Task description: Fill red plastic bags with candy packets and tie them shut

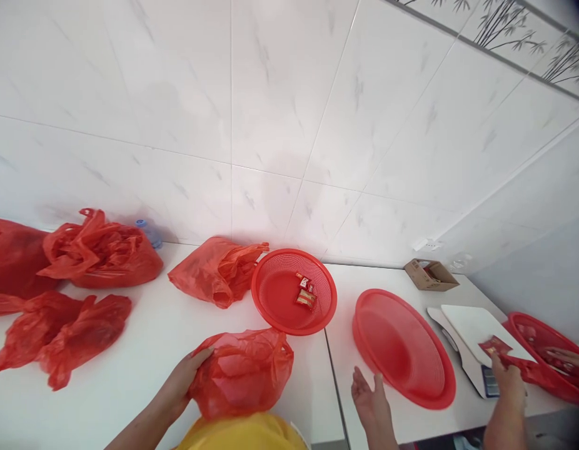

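My left hand (189, 375) grips the left edge of a thin red plastic bag (245, 372), which sits puffed out on the table just in front of my yellow top. Its contents, if any, do not show. Fingers apart and thumb raised, my right hand (371, 400) is open and empty beside the near left rim of a large red plastic basin (355, 325). Beyond the bag stands a round red mesh basket (271, 294) with a few small wrapped packets (306, 294) in it.
Several filled red bags (102, 256) lie at the left, near a plastic bottle (150, 234). Another bag (214, 269) adjoins the basket. At right, a co-worker's hand (508, 378) holds a red packet above a white scale (463, 319). Behind it sits a cardboard box (430, 275).
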Demonstrator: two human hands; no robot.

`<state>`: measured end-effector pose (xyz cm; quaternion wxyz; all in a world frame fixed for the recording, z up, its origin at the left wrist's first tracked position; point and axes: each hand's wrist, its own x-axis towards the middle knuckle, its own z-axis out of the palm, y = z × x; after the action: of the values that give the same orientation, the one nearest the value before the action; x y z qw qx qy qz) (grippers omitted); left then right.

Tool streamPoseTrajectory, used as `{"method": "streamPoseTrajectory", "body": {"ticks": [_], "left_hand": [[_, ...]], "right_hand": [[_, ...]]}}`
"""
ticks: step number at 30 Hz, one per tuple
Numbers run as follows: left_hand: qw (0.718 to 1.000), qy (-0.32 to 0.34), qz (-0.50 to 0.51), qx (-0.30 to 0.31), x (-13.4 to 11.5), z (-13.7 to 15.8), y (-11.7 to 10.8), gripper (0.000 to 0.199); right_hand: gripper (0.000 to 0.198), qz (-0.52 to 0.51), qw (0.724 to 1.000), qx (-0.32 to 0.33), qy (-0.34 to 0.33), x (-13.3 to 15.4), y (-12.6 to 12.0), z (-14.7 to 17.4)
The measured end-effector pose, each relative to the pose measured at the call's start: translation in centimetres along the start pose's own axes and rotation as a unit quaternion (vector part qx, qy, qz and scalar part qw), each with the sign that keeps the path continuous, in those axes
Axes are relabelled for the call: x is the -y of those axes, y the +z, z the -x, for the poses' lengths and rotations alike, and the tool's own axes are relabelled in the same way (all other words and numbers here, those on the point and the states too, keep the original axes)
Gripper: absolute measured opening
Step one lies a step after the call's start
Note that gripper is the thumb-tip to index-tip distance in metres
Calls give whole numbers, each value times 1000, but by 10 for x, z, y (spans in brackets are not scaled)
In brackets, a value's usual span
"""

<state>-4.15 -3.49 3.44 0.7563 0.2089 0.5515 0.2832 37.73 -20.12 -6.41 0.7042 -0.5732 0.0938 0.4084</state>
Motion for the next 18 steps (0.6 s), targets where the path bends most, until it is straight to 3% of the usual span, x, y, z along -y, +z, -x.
{"method": "streamPoseTrajectory", "body": {"ticks": [2, 4, 7, 10, 14, 18], "left_hand": [[1000, 3, 1, -6, 1, 2, -2, 23], [1000, 1, 3, -11, 2, 3, -4, 24], [1000, 4, 1, -26, 0, 5, -6, 22], [999, 11, 4, -44, -4, 8, -9, 20], [999, 12, 17, -49, -8, 9, -15, 21], [998, 12, 19, -56, -8, 5, -23, 20]], "right_hand": [[42, -10, 999, 18, 30, 11, 28, 0], [46, 51, 996, 50, 54, 11, 61, 4], [49, 144, 984, 87, 62, -5, 108, 12], [52, 157, 978, 119, 68, -28, 142, 15], [52, 150, 979, 124, 65, -42, 160, 9], [45, 161, 982, 92, 28, -36, 148, 6]]}}
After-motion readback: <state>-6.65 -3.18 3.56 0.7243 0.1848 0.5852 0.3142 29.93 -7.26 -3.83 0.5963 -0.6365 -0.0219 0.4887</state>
